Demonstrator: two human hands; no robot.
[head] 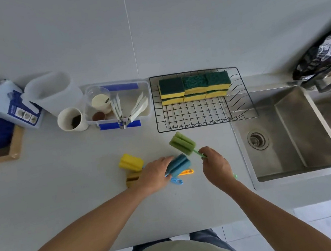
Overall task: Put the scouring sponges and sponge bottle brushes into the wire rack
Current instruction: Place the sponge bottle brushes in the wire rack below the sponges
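A person at a grey counter sorts cleaning tools beside a steel sink. The right hand is closed around the handle of a green bottle brush, whose foam head points up and left — toward the wire rack, which stands just beyond it, the nearer hand for that drop. Six scouring sponges already sit stacked along the rack's far side; its front half is bare. The left hand curls over a blue bottle brush low on the counter. A yellow bottle brush and an olive one lie beside that hand, not yet racked.
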